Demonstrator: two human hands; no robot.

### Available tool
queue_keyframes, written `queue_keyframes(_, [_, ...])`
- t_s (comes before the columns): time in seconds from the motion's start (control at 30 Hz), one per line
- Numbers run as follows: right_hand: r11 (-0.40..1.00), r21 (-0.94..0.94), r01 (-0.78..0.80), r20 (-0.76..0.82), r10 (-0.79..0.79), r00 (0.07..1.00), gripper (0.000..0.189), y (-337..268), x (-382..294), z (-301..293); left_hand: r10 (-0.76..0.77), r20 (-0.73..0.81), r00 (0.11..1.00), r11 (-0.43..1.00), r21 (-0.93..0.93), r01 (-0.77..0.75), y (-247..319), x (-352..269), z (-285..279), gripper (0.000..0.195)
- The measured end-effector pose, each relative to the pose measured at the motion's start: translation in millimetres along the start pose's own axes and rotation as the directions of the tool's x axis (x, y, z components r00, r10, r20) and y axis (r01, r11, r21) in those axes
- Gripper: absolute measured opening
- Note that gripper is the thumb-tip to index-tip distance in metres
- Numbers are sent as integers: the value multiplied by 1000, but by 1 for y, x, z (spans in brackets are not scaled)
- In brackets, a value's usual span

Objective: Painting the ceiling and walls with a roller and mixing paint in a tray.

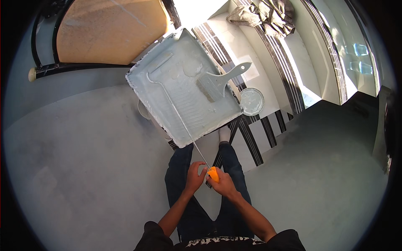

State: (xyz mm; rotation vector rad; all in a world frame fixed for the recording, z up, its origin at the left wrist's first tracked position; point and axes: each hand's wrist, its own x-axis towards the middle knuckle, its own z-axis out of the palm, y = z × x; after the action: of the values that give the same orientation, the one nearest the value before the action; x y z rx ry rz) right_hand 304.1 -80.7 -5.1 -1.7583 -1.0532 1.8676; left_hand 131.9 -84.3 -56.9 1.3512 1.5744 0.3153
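My right hand (224, 183) is closed around the orange handle (214, 174) of a paint roller. The roller's thin bent wire frame (177, 111) reaches up into a paint tray, where its roller head (160, 62) lies near the upper left, coated in pale paint. Close beside the handle is my left hand (195, 178), its thumb and fingers apart and nothing in its grasp. The tray (188, 103) is smeared with pale grey-blue paint and has a ribbed slope. Across its right side lies a wide paintbrush (224, 78), its handle sticking out past the rim.
Right of the tray is a round paint-covered lid or container (252, 102). Another round rim (143, 109) is partly hidden under its left side. A tan panel in a black metal frame (110, 31) stands upper left. Crumpled cloth (263, 17) lies on steps (282, 69) with dark striped edges.
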Motion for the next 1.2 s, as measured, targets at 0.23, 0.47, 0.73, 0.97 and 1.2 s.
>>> queue_keyframes(0.23, [997,-73,-1,32,3,999,36,-5,14,6,67,19,998,996,61,-68,-14,-10,5,27])
queue_keyframes(0.47, [999,-17,-51,148,53,988,55,1,21,3,17,124,992,977,-212,9,-29,-9,17,29])
queue_keyframes(0.73, [929,370,-27,-137,83,987,41,61,56,-47,-313,175,934,940,-87,331,-24,-11,10,25])
queue_keyframes(0.97, [861,509,-24,-683,420,597,36,268,226,-169,-457,-76,886,871,-239,429,-49,-18,-32,17])
queue_keyframes(1.2, [856,508,99,-762,393,515,29,279,291,-163,-527,-169,833,841,-242,483,-56,-37,-69,17])
